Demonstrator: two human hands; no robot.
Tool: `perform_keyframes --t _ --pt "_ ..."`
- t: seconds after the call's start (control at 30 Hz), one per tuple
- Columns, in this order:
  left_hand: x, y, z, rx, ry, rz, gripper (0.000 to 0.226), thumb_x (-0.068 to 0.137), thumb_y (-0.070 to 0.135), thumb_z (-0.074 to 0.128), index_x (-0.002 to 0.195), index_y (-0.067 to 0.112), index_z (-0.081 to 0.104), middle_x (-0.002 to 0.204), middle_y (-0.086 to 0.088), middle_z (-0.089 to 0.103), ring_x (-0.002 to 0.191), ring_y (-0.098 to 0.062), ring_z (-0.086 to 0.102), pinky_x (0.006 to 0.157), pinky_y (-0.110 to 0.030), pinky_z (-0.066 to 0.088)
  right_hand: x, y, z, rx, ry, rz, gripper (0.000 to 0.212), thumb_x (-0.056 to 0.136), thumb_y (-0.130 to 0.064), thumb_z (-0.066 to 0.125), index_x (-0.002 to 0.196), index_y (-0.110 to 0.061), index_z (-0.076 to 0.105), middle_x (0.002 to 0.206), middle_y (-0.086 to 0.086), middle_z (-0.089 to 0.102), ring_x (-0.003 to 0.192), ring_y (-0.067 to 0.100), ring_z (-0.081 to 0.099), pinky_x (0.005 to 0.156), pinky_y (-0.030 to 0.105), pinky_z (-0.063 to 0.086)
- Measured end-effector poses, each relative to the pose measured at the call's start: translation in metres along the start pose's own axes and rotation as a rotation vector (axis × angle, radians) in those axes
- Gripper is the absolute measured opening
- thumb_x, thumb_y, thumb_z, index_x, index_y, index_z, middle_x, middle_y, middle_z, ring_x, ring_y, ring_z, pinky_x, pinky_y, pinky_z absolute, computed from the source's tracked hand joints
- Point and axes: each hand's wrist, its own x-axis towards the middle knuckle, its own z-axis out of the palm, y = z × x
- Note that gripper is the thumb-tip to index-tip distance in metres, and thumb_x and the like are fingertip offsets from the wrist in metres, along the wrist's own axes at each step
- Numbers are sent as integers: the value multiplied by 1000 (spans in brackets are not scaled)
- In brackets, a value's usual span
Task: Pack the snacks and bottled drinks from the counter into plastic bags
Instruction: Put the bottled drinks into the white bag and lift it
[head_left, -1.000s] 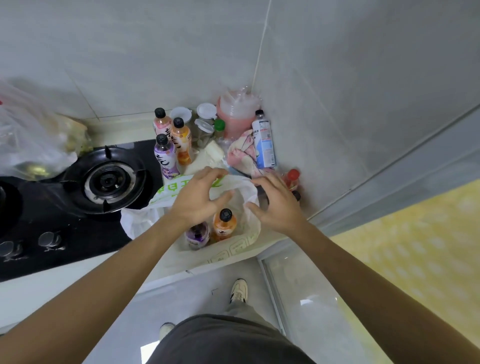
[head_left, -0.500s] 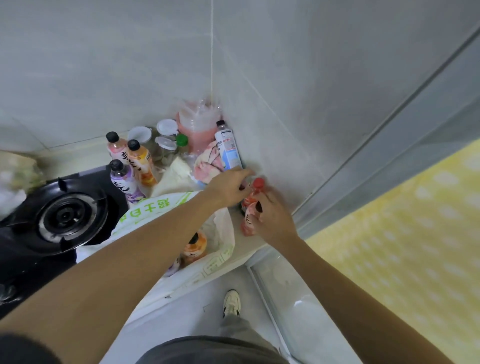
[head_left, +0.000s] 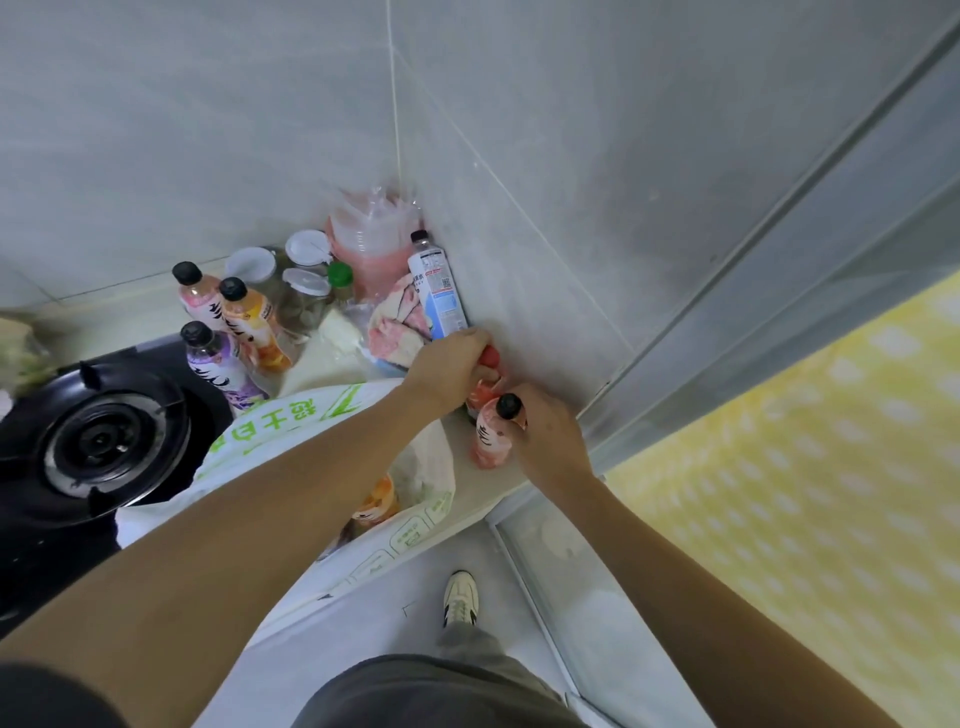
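Fig.: I see my right hand (head_left: 545, 431) gripping pink bottle (head_left: 491, 436) upright at counter (head_left: 483, 499) edge, beside white bag (head_left: 291, 421). Left hand (head_left: 449, 366) fingers curl round red-capped bottle (head_left: 488, 376) by wall.

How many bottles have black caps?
5: three by the stove, a blue-labelled one in the corner, one in the right hand. The bag may hide more.

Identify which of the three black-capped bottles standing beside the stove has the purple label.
The purple bottle, nearest the stove and the bag; the pink bottle and orange bottle stand behind it.
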Motion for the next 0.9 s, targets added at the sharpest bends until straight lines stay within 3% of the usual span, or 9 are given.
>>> perform_keyframes --t 0.13,0.23,0.37,0.53,0.67,0.77,0.9 --pt "-16 -8 -36 -37 63 3 20 93 25 67 98 13 53 100 -7 64 91 -29 61 76 -39 51 3 -16 -11 23 59 -89 17 94 -31 70 100 -16 63 94 -2 62 86 21 58 76 41 51" --pt "-31 -16 -73 -74 145 28 22 94 28 70 95 14 53 97 -8 66 85 -24 59 71 -34 43 10 -39 -22 -2 151 -175 18 92 -24 74 95 -12 61 88 -4 57 79 20 54 72 40 49" --pt "-65 -35 -119 -113 266 38 28 95 32 71 101 11 54 85 2 61 79 -19 60 65 -29 40 19 -82 -32 78 201 -258 26 89 -32 74 100 -10 66 87 -6 61 80 25 61 69 38 48" --pt "-116 -68 -157 -69 402 -15 37 95 43 66 104 9 54 96 -6 64 86 -28 63 73 -44 52 20 -132 -20 122 139 -315 23 91 -30 75 102 -13 65 89 3 69 80 27 65 68 39 52" --pt "-159 -91 -164 -9 468 -82 38 97 42 63 110 7 55 100 -8 65 88 -32 62 74 -45 50 10 -157 4 115 66 -376 17 91 -26 76 100 -17 64 87 -5 66 83 24 65 70 40 53" --pt "-188 -102 -159 17 473 -135 38 98 42 62 112 7 53 101 -12 64 86 -35 61 72 -47 50 2 -164 22 85 -2 -397 21 92 -27 75 105 -17 63 100 -1 69 94 25 66 78 46 55" --pt "-213 -111 -140 -2 452 -190 36 97 47 62 107 13 54 101 -7 63 86 -31 62 73 -48 53 -2 -171 35 43 -39 -434 25 92 -30 75 108 -14 64 105 1 69 104 25 63 85 43 52"
